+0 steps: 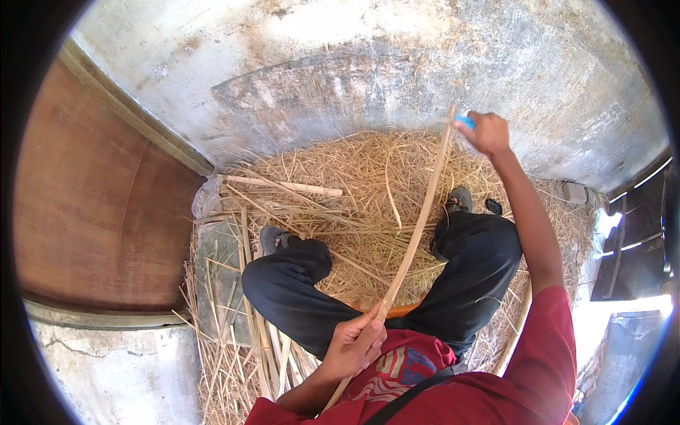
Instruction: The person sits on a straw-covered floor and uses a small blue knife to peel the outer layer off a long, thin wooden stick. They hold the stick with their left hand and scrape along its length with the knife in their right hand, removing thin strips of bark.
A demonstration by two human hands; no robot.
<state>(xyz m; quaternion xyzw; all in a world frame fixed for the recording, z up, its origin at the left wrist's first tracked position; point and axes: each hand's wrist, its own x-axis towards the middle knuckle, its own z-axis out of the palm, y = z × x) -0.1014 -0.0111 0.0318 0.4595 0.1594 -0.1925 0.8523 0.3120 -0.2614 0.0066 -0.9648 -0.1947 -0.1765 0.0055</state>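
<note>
A long, pale bamboo strip (pixel 418 234) slants from my lap up and away to the right, bowing slightly. My left hand (pixel 355 345) is closed round its lower part, close to my belly. Near the strip's far end, my right hand (pixel 487 132) is raised with the arm stretched out, closed on a small blue tool (pixel 465 122). The tool touches or lies right beside the strip. Its working edge is too small to make out, so I cannot tell its kind.
Straw-like shavings (pixel 354 163) cover the floor around my feet. Several cut strips (pixel 269 354) lie to my left, beside a grey slab (pixel 216 255). More bamboo pieces (pixel 283 185) lie ahead. A stained wall (pixel 340 78) stands in front, a brown wooden panel (pixel 99 198) at left.
</note>
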